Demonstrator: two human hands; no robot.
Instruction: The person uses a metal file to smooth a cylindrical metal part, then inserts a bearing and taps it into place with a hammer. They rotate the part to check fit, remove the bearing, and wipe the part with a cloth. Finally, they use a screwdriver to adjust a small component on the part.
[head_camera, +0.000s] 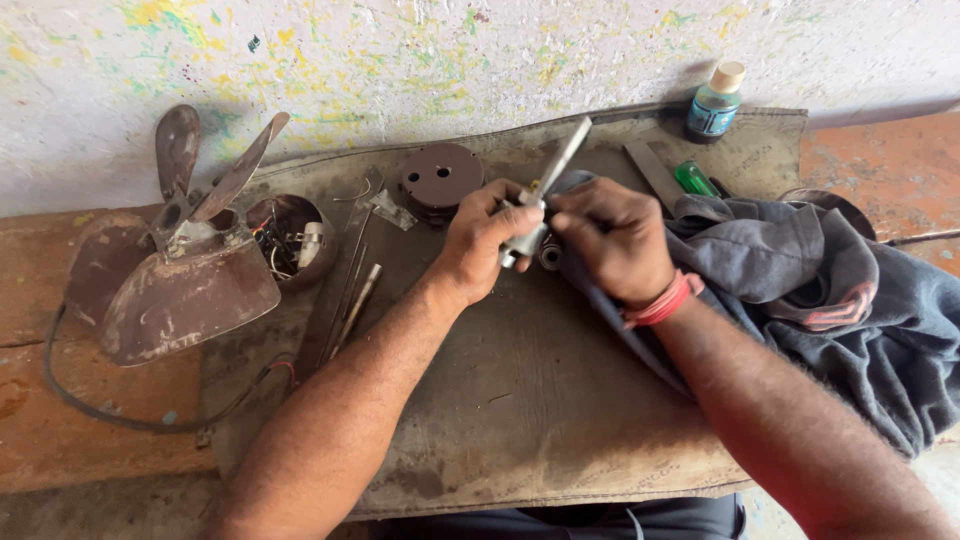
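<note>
- Left hand (478, 240) clamped on a small metal shaft (545, 190).
- Right hand (612, 238) pinched together on it, grey cloth (800, 270) at 3 o'clock.
- Fan blades (180, 250) at 9 o'clock on the desk (60, 420).

The lower end of the grey metal rod (548, 190) was hidden inside the left hand (483, 240), and the right hand (612, 240) covered whatever its fingertips pinched. A small round part (550, 254) beneath the hands was mostly hidden. The contents of the rusty bowl (292, 240) at upper left were too tangled to tell apart. The dark cloth (830, 290) ran off the right edge.
</note>
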